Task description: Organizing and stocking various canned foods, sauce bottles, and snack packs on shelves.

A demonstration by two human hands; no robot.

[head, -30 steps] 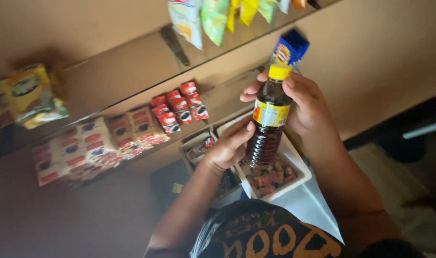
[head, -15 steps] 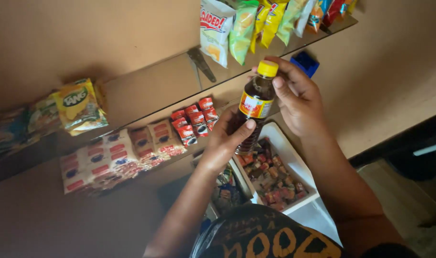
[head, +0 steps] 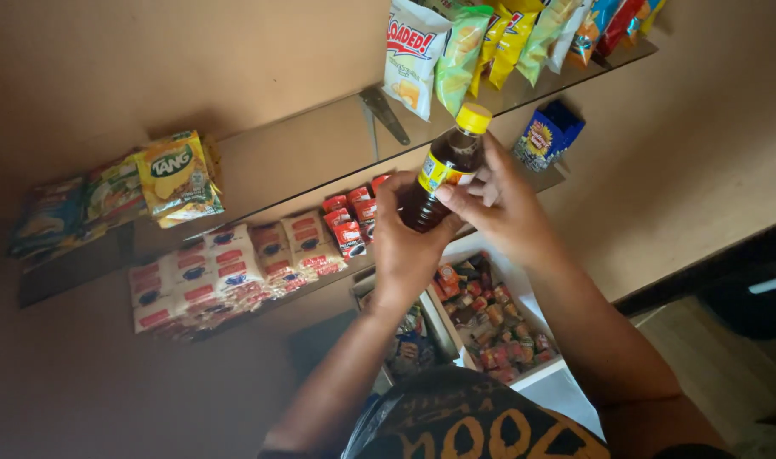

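A small bottle (head: 443, 167) of dark liquid with a yellow cap and yellow label is held up in front of a wall shelf. My left hand (head: 407, 244) grips its lower part from below. My right hand (head: 505, 208) wraps the label area from the right side, fingers across the bottle. The bottle tilts slightly, cap pointing up and right.
A lower shelf (head: 277, 293) carries red and white sachets (head: 226, 272) and small red packets (head: 351, 218). Yellow and green drink sachets (head: 171, 177) sit on an upper shelf. Snack bags (head: 456, 51) hang above. A blue box (head: 548, 136) stands at right. A white tray (head: 537, 374) holds small wrapped items.
Both hands have stayed on the bottle. The view has shifted, so the bottle and hands sit more to the centre and the shelves appear further right.
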